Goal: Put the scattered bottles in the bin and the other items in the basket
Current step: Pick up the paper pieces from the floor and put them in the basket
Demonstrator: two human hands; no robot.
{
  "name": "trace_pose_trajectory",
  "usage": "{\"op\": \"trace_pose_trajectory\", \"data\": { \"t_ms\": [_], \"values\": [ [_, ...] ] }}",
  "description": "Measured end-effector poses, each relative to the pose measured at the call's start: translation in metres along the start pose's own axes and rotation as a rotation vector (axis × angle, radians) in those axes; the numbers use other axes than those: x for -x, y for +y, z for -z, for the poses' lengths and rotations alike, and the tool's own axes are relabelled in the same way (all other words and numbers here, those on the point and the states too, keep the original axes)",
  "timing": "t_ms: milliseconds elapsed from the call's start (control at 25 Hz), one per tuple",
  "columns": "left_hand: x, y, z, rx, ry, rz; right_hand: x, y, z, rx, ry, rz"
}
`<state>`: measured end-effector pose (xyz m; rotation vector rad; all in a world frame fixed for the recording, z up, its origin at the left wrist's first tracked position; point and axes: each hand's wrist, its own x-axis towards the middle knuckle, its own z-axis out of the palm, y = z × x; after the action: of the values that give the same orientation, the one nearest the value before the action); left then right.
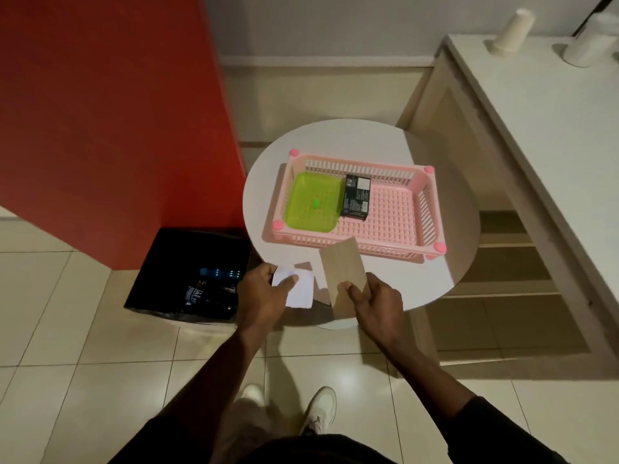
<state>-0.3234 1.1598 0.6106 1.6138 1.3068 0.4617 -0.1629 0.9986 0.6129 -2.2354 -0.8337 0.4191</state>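
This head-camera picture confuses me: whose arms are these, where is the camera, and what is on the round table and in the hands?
There is no machine here. The camera sits on a person's head and looks forward and down, so you see that person's own arms, with their shoes at the bottom.

The left hand holds a small white paper item. The right hand pinches a flat tan card that stands tilted over the near edge of the round white table.

On the table sits a pink basket. Inside it lie a green tray and a black box.

On the floor to the left stands a black bin with bottles already in it. Paper cups stand upside down on the counter at right.
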Motion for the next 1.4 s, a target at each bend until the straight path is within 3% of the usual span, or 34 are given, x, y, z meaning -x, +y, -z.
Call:
{"op": "trace_pose_trajectory", "data": {
  "t_ms": [400,720,920,1240,1400],
  "values": [
    [-0.110,0.120,-0.085,-0.075,-0.120,-0.046,-0.090,0.020,0.049,-0.143,0.236,-0.218],
    [-0.181,0.131,-0.153,-0.265,-0.345,0.042,-0.151,0.028,0.070,-0.081,0.359,-0.338],
    [-0.192,0.128,-0.178,-0.210,-0.366,0.209,-0.180,0.038,0.075,-0.137,0.339,-0.424],
    [-0.193,0.133,-0.212,-0.498,-0.348,0.294,-0.238,0.072,0.081,-0.085,0.180,-0.365],
    [-0.188,0.135,-0.220,-0.686,-0.324,0.248,-0.266,0.085,0.078,-0.045,0.077,-0.342]
  ]
}}
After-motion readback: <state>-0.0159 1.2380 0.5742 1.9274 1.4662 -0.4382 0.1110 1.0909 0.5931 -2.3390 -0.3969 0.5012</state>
